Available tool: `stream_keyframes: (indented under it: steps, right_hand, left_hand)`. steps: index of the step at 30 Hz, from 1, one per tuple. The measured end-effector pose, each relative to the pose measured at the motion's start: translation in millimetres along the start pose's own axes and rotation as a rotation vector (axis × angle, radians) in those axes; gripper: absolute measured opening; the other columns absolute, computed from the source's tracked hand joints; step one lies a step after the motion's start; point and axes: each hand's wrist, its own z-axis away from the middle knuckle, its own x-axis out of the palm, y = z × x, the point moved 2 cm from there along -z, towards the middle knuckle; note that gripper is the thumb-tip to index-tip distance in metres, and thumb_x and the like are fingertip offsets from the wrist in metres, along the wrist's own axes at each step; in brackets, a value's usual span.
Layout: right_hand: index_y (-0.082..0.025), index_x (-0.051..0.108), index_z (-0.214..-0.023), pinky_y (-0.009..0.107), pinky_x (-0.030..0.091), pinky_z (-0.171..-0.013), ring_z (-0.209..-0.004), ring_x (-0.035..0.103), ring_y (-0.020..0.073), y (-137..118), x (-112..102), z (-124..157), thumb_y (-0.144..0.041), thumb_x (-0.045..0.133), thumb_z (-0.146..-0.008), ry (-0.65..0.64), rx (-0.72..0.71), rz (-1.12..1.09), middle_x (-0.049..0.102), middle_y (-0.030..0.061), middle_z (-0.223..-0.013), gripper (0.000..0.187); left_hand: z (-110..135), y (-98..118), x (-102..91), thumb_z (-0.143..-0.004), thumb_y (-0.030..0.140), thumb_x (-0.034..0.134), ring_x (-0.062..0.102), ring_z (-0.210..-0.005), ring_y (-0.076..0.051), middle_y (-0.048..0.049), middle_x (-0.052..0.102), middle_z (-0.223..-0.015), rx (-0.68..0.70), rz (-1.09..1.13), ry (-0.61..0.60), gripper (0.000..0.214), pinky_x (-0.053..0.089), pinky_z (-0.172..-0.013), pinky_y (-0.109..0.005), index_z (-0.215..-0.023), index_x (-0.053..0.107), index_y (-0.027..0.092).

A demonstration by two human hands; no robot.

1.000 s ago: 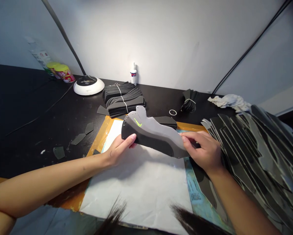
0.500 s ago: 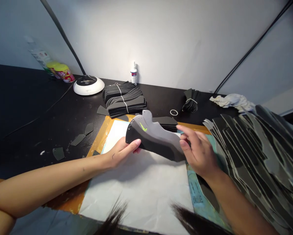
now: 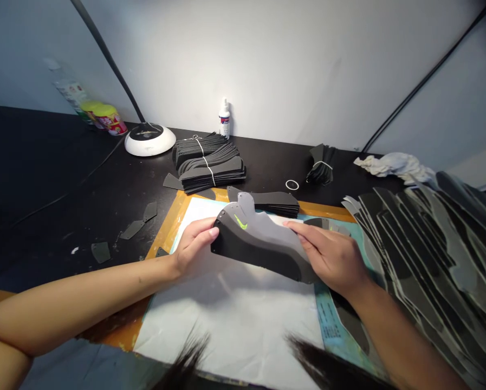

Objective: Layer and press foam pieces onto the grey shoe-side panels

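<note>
Between my hands is a grey and black shoe upper piece with a small yellow-green swoosh near its left end. My left hand pinches the left edge, thumb in front and fingers mostly behind. At the other end, my right hand grips the piece with its index finger along the upper edge; some fingertips are hidden. The piece is held tilted above a white paper sheet. Just behind it lies a stack of dark cut pieces.
Bundled dark pieces sit at the back, beside a white lamp base and a small bottle. Many layered grey pieces cover the right side. A smaller tied bundle and a white cloth lie behind them.
My right hand has closed on the right end of the shoe upper piece, its fingers having been raised and loose before. The piece has shifted slightly down and right.
</note>
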Motion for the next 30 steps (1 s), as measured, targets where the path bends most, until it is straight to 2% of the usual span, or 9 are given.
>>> stream_keyframes:
  steps: [5, 9, 15, 20, 26, 30]
  right_hand:
    - [-0.018, 0.072, -0.119, 0.029, 0.052, -0.066, -0.079, 0.078, 0.0179, 0, -1, -1, -0.009, 0.050, -0.100, 0.026, -0.030, 0.004, 0.081, 0.0044, -0.106, 0.030]
    - [-0.018, 0.072, -0.118, 0.030, 0.052, -0.067, -0.075, 0.076, 0.0174, -2, -2, -1, -0.007, 0.051, -0.098, 0.020, -0.067, -0.006, 0.082, 0.0029, -0.101, 0.031]
    - [-0.019, 0.071, -0.119, 0.030, 0.053, -0.067, -0.076, 0.075, 0.0172, -5, -3, -1, -0.006, 0.050, -0.097, 0.010, -0.098, -0.021, 0.081, 0.0019, -0.101, 0.032]
    - [-0.020, 0.070, -0.118, 0.030, 0.055, -0.069, -0.078, 0.076, 0.0172, -5, -3, -1, -0.008, 0.050, -0.098, 0.005, -0.104, -0.026, 0.081, 0.0013, -0.103, 0.031]
    - [-0.020, 0.070, -0.118, 0.029, 0.055, -0.070, -0.079, 0.077, 0.0171, -6, -4, -2, -0.008, 0.049, -0.099, 0.012, -0.108, -0.022, 0.082, 0.0018, -0.102, 0.030]
    - [-0.020, 0.070, -0.116, 0.029, 0.054, -0.069, -0.075, 0.076, 0.0165, -7, -4, -2, -0.007, 0.049, -0.098, 0.014, -0.112, -0.021, 0.082, 0.0021, -0.101, 0.030]
  left_hand:
    - [-1, 2, -0.5, -0.093, 0.036, 0.049, 0.039, -0.061, -0.014, 0.0001, 0.042, -0.064, 0.018, -0.029, -0.011, 0.033, 0.038, -0.058, -0.027, -0.066, 0.046, 0.018]
    - [-3, 7, 1.1, -0.096, 0.044, 0.050, 0.043, -0.062, -0.015, -0.0008, 0.046, -0.065, 0.056, -0.010, -0.029, 0.039, 0.038, -0.059, -0.028, -0.067, 0.050, 0.017]
    - [-6, 15, 5.4, -0.096, 0.042, 0.049, 0.026, -0.049, -0.012, 0.0033, 0.027, -0.053, 0.058, -0.036, -0.008, 0.047, 0.027, -0.047, -0.029, -0.059, 0.030, 0.022]
    - [-4, 9, 3.5, -0.096, 0.045, 0.046, 0.031, -0.053, -0.015, 0.0011, 0.031, -0.055, 0.072, -0.072, -0.037, 0.045, 0.031, -0.051, -0.032, -0.060, 0.029, 0.023]
    - [-2, 10, 2.5, -0.096, 0.040, 0.042, 0.030, -0.052, -0.014, 0.0011, 0.031, -0.056, 0.047, -0.100, -0.041, 0.041, 0.031, -0.050, -0.031, -0.061, 0.030, 0.022]
    - [-3, 10, 1.6, -0.095, 0.048, 0.044, 0.033, -0.053, -0.014, 0.0009, 0.033, -0.056, -0.002, -0.152, -0.021, 0.046, 0.034, -0.051, -0.030, -0.060, 0.031, 0.022]
